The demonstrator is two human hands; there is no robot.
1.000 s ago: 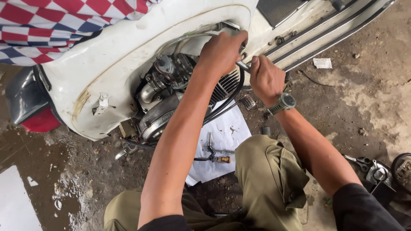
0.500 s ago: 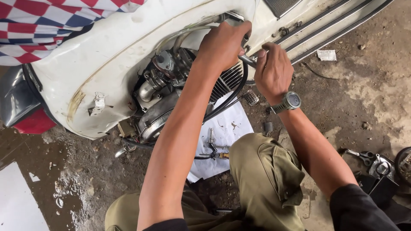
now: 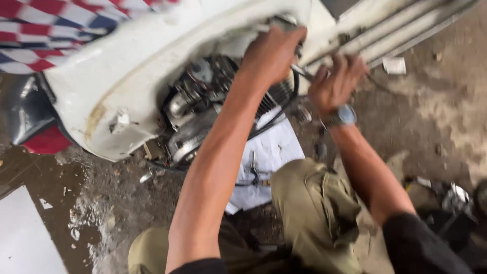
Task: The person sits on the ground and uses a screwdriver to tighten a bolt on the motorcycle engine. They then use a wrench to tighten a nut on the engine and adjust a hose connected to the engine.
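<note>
The engine (image 3: 213, 101) is steadied at 12 o'clock by the left hand (image 3: 271, 53), grip unclear; a metal tool (image 3: 303, 72) is clamped by the right hand (image 3: 335, 83).

My left arm runs long and bare up the middle of view, elbow low, forearm stretched nearly straight. My left hand (image 3: 271, 53) is at the top, knuckles toward me, fingers curled forward and down out of sight, wrist bent slightly over. My right hand (image 3: 336, 81) sits just beside it, a little lower and to the right, back of the hand facing me, fingers bunched and folded closed, thumb tucked toward the left hand. There is a watch on that wrist. My right forearm angles down and outward to a dark sleeve at the elbow. Everything is motion-blurred, so the fingertips are hard to read.
</note>
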